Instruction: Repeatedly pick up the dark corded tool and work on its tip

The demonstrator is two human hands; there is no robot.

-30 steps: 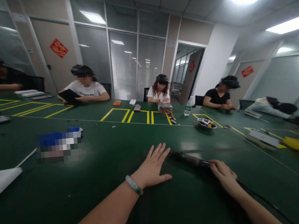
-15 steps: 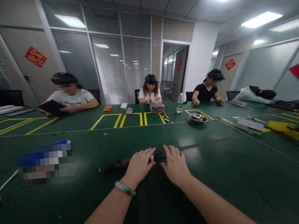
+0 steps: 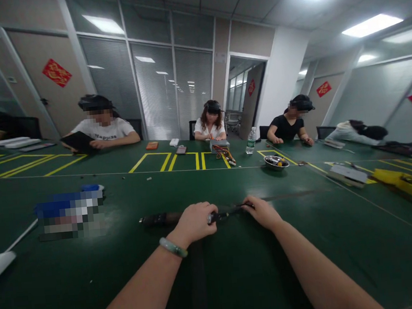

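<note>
the left hand closes around the middle of a dark rod-shaped tool lying flat on the green tabletop, while the right hand pinches its thin end.

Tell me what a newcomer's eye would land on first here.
Centre foreground: the left hand grips a dark rod-shaped tool lying on the green table, while the right hand pinches its thin end. Farther back, yellow tape outlines cross it, with a metal bowl to their right.
</note>
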